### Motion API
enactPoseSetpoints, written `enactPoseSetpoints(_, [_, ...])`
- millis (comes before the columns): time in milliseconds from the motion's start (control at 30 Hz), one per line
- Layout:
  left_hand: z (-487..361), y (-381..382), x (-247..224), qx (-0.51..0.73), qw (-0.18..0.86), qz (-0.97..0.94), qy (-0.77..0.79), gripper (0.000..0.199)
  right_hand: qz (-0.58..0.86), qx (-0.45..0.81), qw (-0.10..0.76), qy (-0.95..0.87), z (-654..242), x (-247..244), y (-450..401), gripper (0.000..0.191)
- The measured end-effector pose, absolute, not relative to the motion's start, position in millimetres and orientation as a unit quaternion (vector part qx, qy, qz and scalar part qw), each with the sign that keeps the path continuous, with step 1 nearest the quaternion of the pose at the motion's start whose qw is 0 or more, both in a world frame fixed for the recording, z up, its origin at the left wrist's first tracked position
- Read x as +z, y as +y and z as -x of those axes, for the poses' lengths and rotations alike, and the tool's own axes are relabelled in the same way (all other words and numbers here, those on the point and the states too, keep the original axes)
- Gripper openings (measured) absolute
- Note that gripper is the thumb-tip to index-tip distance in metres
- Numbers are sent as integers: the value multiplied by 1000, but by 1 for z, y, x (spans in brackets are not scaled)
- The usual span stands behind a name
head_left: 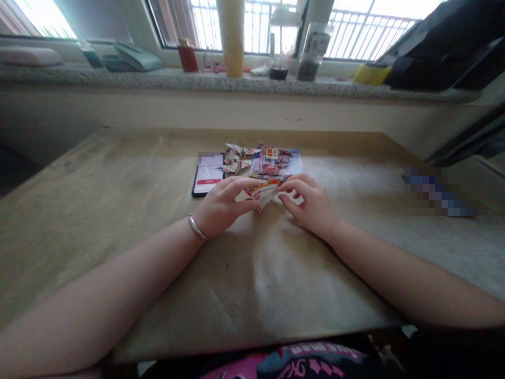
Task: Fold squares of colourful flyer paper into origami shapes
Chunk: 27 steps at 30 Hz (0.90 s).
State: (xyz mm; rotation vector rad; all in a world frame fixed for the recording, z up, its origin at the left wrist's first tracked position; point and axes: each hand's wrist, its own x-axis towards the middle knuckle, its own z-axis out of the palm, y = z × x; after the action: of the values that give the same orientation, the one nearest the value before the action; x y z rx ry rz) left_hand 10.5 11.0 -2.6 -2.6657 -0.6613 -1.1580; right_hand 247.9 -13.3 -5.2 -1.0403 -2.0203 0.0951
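A small folded piece of printed paper (266,193), white with red and orange, is held up a little above the table. My left hand (226,202) pinches its left side between thumb and fingers. On the other side, my right hand (310,202) has curled fingers at the paper's upper right edge, the thumb just below. Just beyond my hands sit several folded paper pieces with pointed tips (236,166), like origami. Beside them lies a stack of colourful printed leaflets (278,162). A phone (207,176) with a lit screen rests to the left, near my left hand.
The pale table (118,210) reaches to the wall under the window. A blurred bluish object (437,195) lies at the far right. On the stone sill (138,79) stand a red container (187,57), a yellow cylinder (232,39), clear containers and a dark bag (445,47).
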Motion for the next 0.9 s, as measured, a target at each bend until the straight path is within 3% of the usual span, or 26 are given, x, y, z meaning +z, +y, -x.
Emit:
enactPoseSetpoints(133, [-12,11,-3,-385,67,898,-204,29,411,5,431,-803,-249,-4,-12,25])
enactPoseSetpoints(367, [-15,9,0,-394,9,898,-196,37,401,-40,406,-820,-252,-2,-9,21])
enactPoseSetpoints(533, [-12,9,4,-367,107,912,-149,32,373,-35,397,-838,-260,0,-8,9])
enactPoseSetpoints(733, [-8,10,5,-327,113,924,-162,52,311,13,343,-886,-270,5,-9,10])
enactPoseSetpoints(900, [-3,14,7,-256,142,938,-185,38,280,-14,297,-913,-273,3,-8,11])
